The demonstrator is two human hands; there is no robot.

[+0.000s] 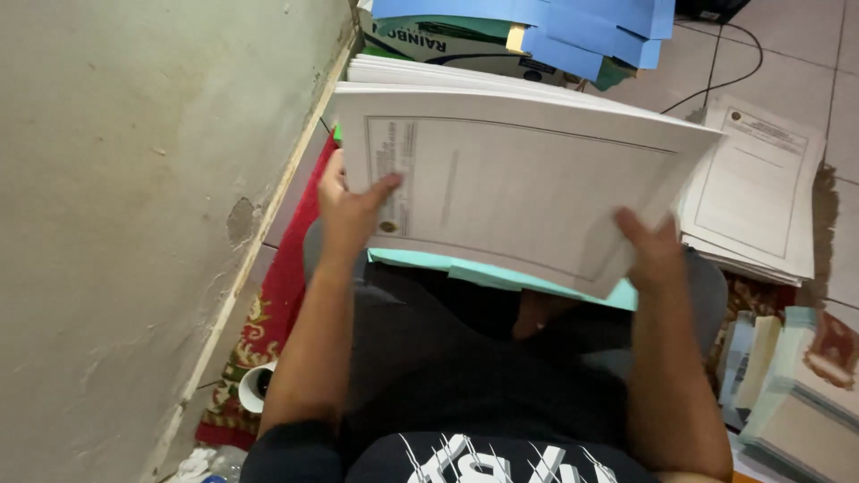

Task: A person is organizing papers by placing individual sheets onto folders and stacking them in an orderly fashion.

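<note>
A thick stack of white printed sheets (528, 188) is held up over the person's lap, tilted toward the camera. The left hand (351, 207) grips its left edge, thumb on top of the front sheet and fingers (333, 174) clamped behind. The right hand (651, 249) holds the lower right corner, its fingers closed on the stack's edge. Under the stack lies a pale green sheet (465, 270). On the tiled floor (805, 54) to the right rests a second pile of printed sheets (756, 192), with books (796, 394) nearer the person. Blue folders (573, 27) sit beyond the stack. By the wall (134, 224) at left, a white cup (255, 386) stands on a red patterned rug (268, 313).
</note>
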